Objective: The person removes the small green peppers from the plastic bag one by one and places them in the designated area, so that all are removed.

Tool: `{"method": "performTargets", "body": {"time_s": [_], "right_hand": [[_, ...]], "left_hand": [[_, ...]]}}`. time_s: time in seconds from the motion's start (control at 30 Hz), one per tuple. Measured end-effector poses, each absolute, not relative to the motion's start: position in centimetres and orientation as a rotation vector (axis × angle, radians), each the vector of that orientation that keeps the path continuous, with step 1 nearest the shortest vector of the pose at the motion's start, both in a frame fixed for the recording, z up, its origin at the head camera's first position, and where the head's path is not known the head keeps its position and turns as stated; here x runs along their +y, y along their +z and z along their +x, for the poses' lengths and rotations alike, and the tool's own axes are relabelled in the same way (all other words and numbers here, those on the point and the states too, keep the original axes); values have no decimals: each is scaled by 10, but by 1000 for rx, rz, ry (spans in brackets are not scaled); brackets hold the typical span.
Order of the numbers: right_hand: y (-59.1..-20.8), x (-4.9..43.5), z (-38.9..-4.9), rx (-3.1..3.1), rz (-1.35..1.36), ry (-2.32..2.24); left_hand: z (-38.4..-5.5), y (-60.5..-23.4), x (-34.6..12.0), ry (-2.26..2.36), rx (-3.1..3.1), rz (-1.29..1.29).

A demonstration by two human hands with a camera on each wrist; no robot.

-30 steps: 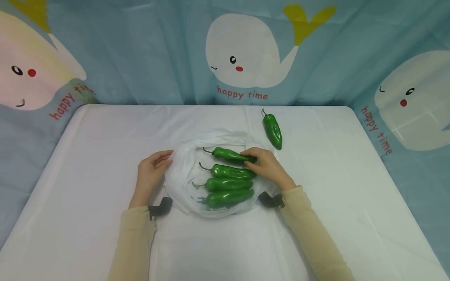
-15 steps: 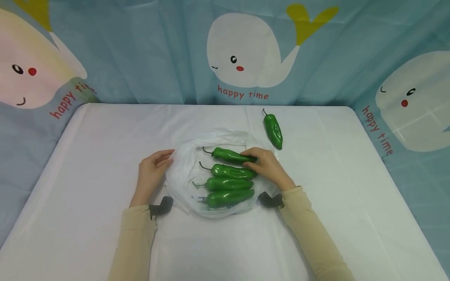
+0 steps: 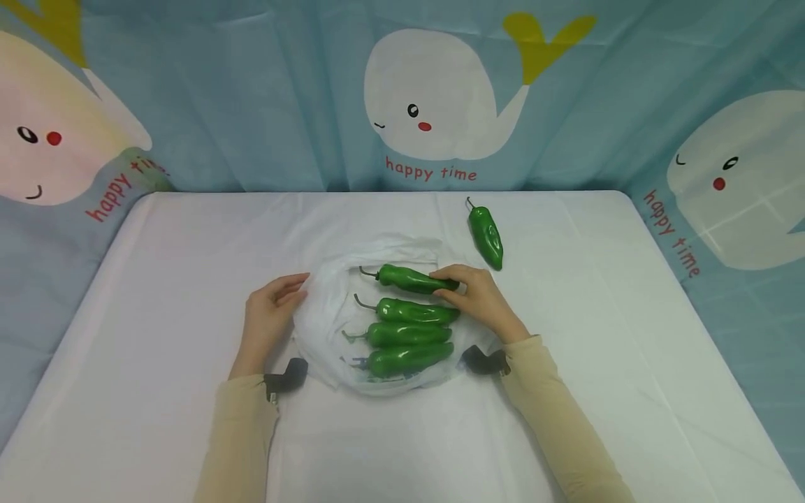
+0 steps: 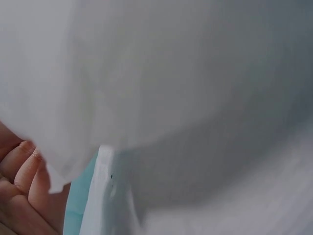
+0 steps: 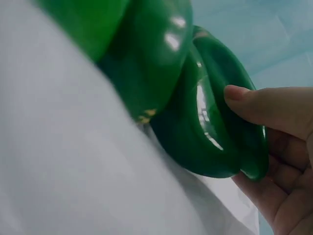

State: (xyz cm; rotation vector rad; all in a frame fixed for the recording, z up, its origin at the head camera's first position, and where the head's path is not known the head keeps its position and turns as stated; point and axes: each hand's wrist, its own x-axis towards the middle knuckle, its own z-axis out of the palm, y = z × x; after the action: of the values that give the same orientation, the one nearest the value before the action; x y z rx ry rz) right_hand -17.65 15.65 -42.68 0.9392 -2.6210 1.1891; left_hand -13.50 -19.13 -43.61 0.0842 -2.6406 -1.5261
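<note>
Four green chili peppers [image 3: 409, 334] sit in the plastic bag [image 3: 318, 318] between my grips; the right grip [image 3: 476, 291] pinches the farthest pepper [image 3: 402, 278] by its tip, the left grip [image 3: 267, 311] the bag's edge. Outstanding, I judge: one loose pepper [image 3: 486, 237] beyond the right grip.

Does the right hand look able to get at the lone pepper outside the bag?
Probably yes: the lone pepper lies just beyond the right hand with nothing visible between, though it would probably need to release the gripped pepper.
</note>
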Motion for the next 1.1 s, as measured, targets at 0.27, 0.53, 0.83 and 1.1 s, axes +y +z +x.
{"method": "performTargets", "body": {"time_s": [0.27,0.53,0.83,1.1], "right_hand": [[-423,159,-176,-2567,909,1336],[-419,159,-176,-2469,930,1397],[-395,151,-165,-2412,914,1359],[-383,149,-160,-2380,910,1330]], "left_hand": [[-135,-437,-190,-1566,-2613,70],[-135,-434,-188,-1547,-2609,53],[-134,-434,-188,-1542,-2615,68],[-135,-434,-187,-1557,-2602,57]]}}
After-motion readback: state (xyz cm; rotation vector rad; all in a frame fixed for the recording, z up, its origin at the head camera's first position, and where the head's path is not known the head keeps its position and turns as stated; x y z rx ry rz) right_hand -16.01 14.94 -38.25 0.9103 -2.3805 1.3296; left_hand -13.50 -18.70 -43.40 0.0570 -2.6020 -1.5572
